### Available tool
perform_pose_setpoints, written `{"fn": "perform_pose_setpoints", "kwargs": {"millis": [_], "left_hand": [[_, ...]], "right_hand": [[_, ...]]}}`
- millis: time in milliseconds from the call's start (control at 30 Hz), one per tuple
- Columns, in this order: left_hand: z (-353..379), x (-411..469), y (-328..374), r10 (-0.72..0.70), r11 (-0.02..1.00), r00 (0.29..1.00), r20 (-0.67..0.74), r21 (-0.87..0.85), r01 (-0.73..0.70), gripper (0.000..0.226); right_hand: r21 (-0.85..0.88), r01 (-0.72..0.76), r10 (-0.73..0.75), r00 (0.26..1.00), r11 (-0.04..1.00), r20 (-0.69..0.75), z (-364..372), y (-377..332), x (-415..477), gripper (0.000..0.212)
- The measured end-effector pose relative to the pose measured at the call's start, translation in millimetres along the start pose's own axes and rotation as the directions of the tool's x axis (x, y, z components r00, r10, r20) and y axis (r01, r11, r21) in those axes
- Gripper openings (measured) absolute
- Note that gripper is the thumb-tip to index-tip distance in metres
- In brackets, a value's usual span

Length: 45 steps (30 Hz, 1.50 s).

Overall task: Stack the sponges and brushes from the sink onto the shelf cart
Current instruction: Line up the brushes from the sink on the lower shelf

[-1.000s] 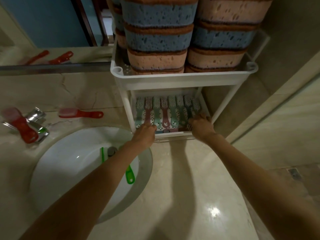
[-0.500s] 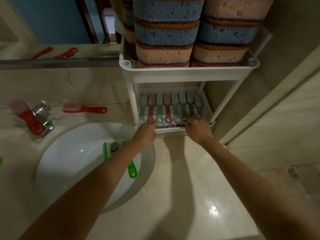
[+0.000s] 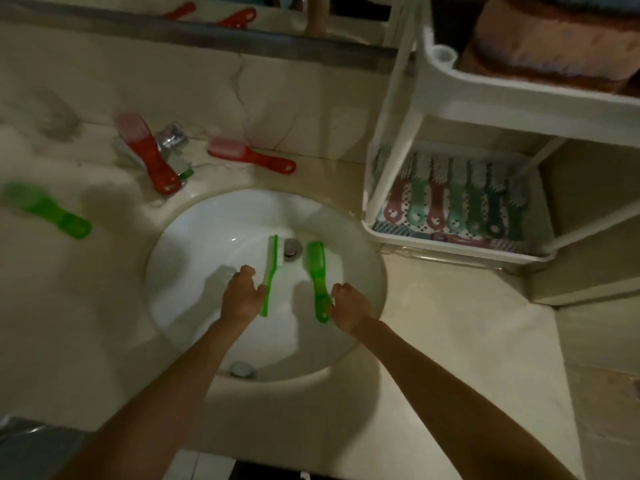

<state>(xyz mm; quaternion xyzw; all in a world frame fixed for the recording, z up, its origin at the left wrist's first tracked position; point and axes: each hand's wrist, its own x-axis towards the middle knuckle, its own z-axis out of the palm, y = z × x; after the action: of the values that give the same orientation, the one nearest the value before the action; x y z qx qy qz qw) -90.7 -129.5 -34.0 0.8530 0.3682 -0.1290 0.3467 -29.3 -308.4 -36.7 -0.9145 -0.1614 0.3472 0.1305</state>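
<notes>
Two green brushes lie in the white sink (image 3: 194,271), either side of the drain. My left hand (image 3: 240,297) is at the handle of the left green brush (image 3: 270,268), thumb touching it. My right hand (image 3: 349,306) is curled against the handle end of the right green brush (image 3: 317,277). Both brushes still rest on the basin. The white shelf cart (image 3: 460,95) stands at the right; its lower tray (image 3: 450,247) holds a row of several brushes, and its top tray carries stacked sponges (image 3: 554,39).
On the counter lie a red brush (image 3: 252,157) behind the sink, another red brush (image 3: 147,152) across the chrome tap (image 3: 171,140), and a green brush (image 3: 46,209) at the far left. A mirror runs along the back wall.
Both hands have left the cart's lower tray and come down into the sink, onto the two green brushes. The view has swung left and down.
</notes>
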Motion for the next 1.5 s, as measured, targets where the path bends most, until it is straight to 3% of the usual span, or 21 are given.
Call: {"fn": "perform_pose_setpoints", "kwargs": {"millis": [167, 333, 567, 700, 800, 933, 1067, 1200, 1300, 1400, 1500], "left_hand": [[23.9, 50.2, -7.4, -0.015, 0.986, 0.983, 0.184, 0.168, -0.016, 0.053], [54.9, 78.9, -19.0, 0.010, 0.968, 0.985, 0.170, 0.246, -0.052, 0.039], [49.3, 72.9, -28.0, -0.043, 0.990, 0.996, 0.077, 0.139, 0.032, 0.022], [18.7, 48.2, -24.0, -0.043, 0.999, 0.998, 0.050, -0.014, 0.043, 0.008], [-6.6, 26.9, -16.8, 0.025, 0.994, 1.000, -0.008, -0.105, -0.026, 0.031], [-31.4, -7.2, 2.1, 0.169, 0.980, 0.985, -0.039, -0.096, -0.172, 0.016], [-37.6, -34.6, 21.8, 0.331, 0.943, 0.943, 0.003, 0.008, -0.331, 0.033], [-29.1, -54.4, 49.4, 0.426, 0.893, 0.891, 0.159, 0.085, -0.442, 0.031], [-21.1, -65.4, 78.4, 0.476, 0.863, 0.840, 0.259, 0.049, -0.504, 0.027], [-12.9, -70.7, 105.4, 0.510, 0.849, 0.812, 0.283, -0.012, -0.529, 0.022], [-7.2, -74.2, 125.5, 0.531, 0.837, 0.805, 0.265, -0.017, -0.547, 0.020]], "right_hand": [[0.115, -0.201, 0.203, 0.979, 0.973, -0.003, 23.7, -20.8, 51.4, 0.042], [0.126, -0.277, 0.285, 0.957, 0.953, -0.048, 45.8, -22.4, 87.6, 0.043], [0.084, -0.317, 0.320, 0.947, 0.945, -0.017, 31.8, -13.2, 83.0, 0.036], [0.035, -0.230, 0.233, 0.967, 0.973, -0.108, 6.4, -18.5, 53.3, 0.033], [0.055, -0.130, 0.138, 0.973, 0.990, -0.185, -21.1, -26.9, 22.3, 0.028], [0.117, -0.055, 0.092, 0.935, 0.992, -0.342, -52.7, -27.6, -27.4, 0.021], [0.178, -0.024, 0.107, 0.873, 0.984, -0.475, -70.6, -5.1, -67.6, 0.018], [0.218, -0.065, 0.186, 0.778, 0.974, -0.599, -84.7, 32.0, -93.4, 0.021], [0.230, -0.119, 0.243, 0.722, 0.966, -0.648, -101.1, 57.7, -101.5, 0.026], [0.200, -0.169, 0.261, 0.687, 0.965, -0.678, -124.4, 78.0, -98.1, 0.033], [0.121, -0.232, 0.251, 0.698, 0.965, -0.670, -149.4, 84.9, -85.3, 0.040]]}}
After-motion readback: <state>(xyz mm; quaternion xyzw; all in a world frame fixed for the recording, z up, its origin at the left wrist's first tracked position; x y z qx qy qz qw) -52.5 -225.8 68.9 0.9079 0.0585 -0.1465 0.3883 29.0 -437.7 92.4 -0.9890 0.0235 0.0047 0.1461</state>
